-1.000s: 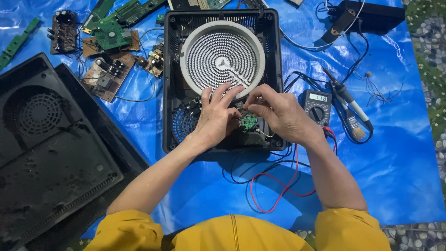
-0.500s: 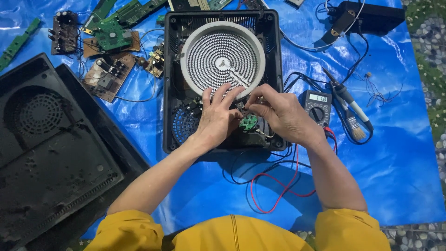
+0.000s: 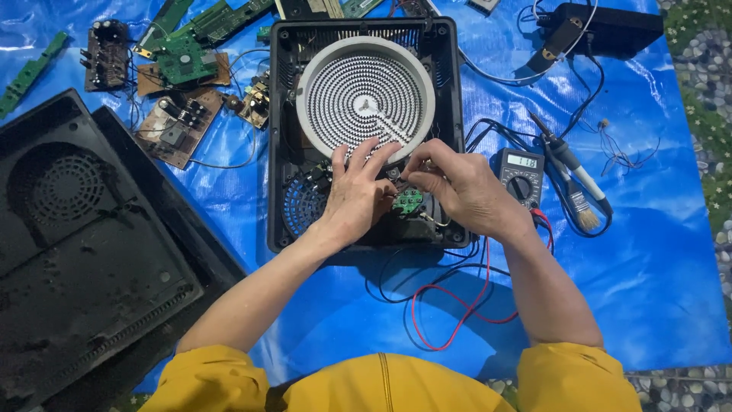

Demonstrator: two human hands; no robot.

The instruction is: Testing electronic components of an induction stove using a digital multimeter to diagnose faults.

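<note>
An opened black cooker housing (image 3: 282, 152) lies on a blue tarp, with a round white coil heater (image 3: 366, 95) inside it. My left hand (image 3: 354, 194) rests over the housing's lower part, fingers spread, fingertips on the heater's front rim. My right hand (image 3: 461, 187) is beside it, its fingers pinched on a thin wire (image 3: 393, 178) at the heater's front edge. A small round green circuit board (image 3: 408, 201) shows between the two hands. A fan grille (image 3: 303, 206) sits to the left of my left hand.
A multimeter (image 3: 521, 174) with red and black leads (image 3: 457, 305) lies right of the housing, next to a brush (image 3: 579, 210) and a soldering iron (image 3: 564, 156). Several circuit boards (image 3: 179, 126) lie at the upper left. A black bottom cover (image 3: 76, 244) fills the left side.
Both hands stay in the same spot over the housing; only the fingers shift slightly.
</note>
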